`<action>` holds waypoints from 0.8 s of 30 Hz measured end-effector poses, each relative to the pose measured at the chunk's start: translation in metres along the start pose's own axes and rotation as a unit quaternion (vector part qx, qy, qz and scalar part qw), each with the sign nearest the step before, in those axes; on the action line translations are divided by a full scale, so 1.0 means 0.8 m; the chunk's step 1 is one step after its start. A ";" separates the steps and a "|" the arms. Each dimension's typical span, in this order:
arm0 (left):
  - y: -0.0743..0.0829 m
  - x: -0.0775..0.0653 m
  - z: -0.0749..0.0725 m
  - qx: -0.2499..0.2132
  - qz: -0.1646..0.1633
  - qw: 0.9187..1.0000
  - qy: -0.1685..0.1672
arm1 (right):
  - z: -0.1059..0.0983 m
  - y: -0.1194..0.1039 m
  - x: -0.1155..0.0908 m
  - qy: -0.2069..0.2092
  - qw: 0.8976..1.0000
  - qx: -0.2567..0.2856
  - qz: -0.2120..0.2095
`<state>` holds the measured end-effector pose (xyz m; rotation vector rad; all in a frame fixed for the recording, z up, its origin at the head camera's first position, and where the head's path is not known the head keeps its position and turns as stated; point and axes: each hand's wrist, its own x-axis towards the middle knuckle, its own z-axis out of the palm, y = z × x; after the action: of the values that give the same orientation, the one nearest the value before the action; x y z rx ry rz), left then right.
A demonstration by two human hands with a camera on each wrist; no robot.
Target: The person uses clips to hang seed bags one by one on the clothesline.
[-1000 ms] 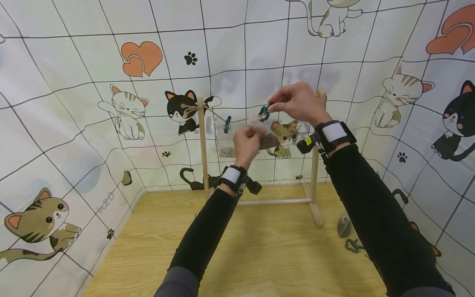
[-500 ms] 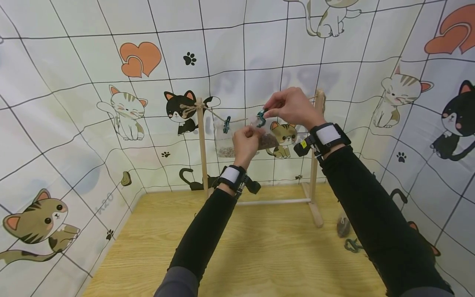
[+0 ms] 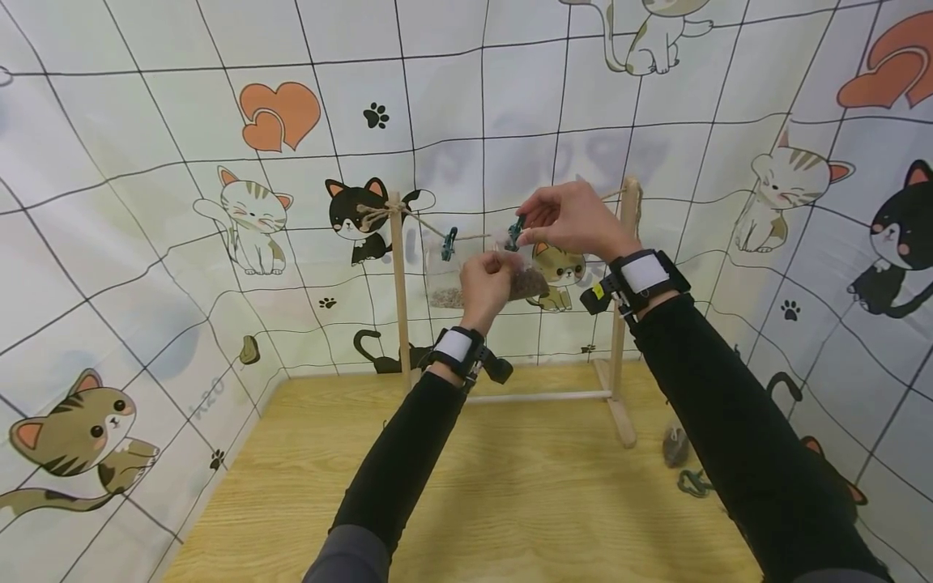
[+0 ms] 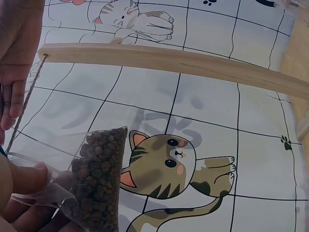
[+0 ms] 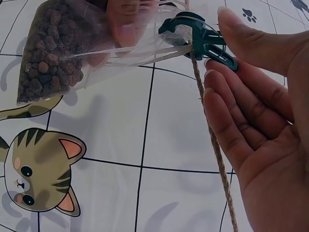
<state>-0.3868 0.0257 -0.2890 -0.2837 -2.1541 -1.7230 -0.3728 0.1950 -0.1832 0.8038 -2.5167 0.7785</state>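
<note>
My left hand (image 3: pixel 485 285) pinches the gathered part of a sheer mesh bag (image 5: pixel 50 53) of brown granules, between thumb and fingers. The bag hangs sideways, its filled end pointing right in the head view. With its fingertips and thumb, my right hand (image 3: pixel 576 220) holds a dark green clothespin (image 5: pixel 193 36) by the handles. In the right wrist view, the clothespin's mouth sits over the bag's top and the twine (image 5: pixel 212 130). Left of my left hand, another green clothespin (image 3: pixel 448 244) holds a clear bag (image 3: pixel 443 293) of paler granules on the same line.
The twine runs between a left wooden post (image 3: pixel 400 300) and a right wooden post (image 3: pixel 628 212) joined by a low bar (image 3: pixel 539 397). Beside my right sleeve, a small grey-brown bag (image 3: pixel 675 447) and green clothespins (image 3: pixel 695 483) lie on the table (image 3: pixel 466 494). Cat-print cloth encloses the back and sides.
My right hand has come down a little with the clothespin, which has turned from slanted to more upright at the bag's top. The left hand keeps its place on the bag.
</note>
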 end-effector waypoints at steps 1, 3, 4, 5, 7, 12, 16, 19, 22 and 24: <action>0.000 -0.001 0.000 0.001 0.000 1.000 -0.003 | 0.001 0.000 0.000 -0.002 1.000 0.000 0.001; -0.001 -0.002 0.000 0.002 -0.002 1.000 -0.007 | 0.002 0.001 -0.001 -0.006 1.000 0.003 0.005; -0.001 -0.003 -0.001 0.004 -0.003 1.000 -0.009 | 0.002 0.001 -0.002 -0.009 1.000 0.005 0.008; -0.002 -0.004 -0.001 0.006 -0.003 1.000 -0.009 | 0.003 0.002 -0.002 -0.011 1.000 0.007 0.011; -0.003 -0.005 -0.001 0.006 -0.004 1.000 -0.009 | 0.004 0.002 -0.003 -0.017 1.000 0.009 0.015; -0.006 -0.008 0.002 0.002 0.005 1.000 -0.011 | 0.006 0.002 -0.006 -0.028 0.999 0.006 0.023; -0.008 -0.009 0.004 -0.007 0.015 1.000 -0.018 | 0.008 0.006 -0.007 -0.033 0.999 -0.001 0.021; -0.007 -0.010 0.003 -0.002 0.016 1.000 -0.024 | 0.008 0.008 -0.009 -0.035 0.999 -0.005 0.017; -0.007 -0.012 0.001 0.009 0.015 0.999 -0.033 | 0.009 0.010 -0.012 -0.038 0.999 -0.009 0.016; -0.007 -0.014 -0.001 0.012 0.016 0.999 -0.041 | 0.010 0.010 -0.015 -0.041 0.999 -0.004 0.017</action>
<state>-0.3788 0.0246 -0.2982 -0.3860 -2.2133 -1.6958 -0.3706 0.2005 -0.1986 0.8084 -2.6112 0.7606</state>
